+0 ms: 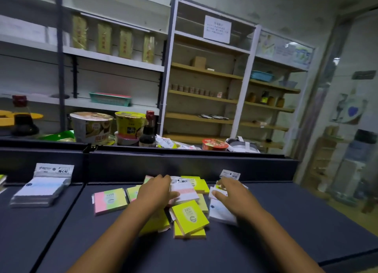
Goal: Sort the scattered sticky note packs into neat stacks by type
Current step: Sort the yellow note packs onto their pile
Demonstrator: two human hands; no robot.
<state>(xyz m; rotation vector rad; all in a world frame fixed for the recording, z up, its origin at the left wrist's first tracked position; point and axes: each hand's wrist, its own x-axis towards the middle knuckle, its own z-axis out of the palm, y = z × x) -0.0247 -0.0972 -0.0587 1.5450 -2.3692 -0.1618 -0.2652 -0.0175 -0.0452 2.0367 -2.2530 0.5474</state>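
Dark counter point(286, 221), scattered sticky note packs point(190, 215), stockroom shelves point(204, 72) behind

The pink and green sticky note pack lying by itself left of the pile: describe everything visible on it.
The pink and green sticky note pack is a thick rectangular paper block, pink on its left part and yellow-green on its right, with a pale label printed "2209" on top. It lies flat on the dark blue table, slightly skewed, left of the left hand, which does not touch it. Its right edge sits close to another pack; whether they touch is unclear.
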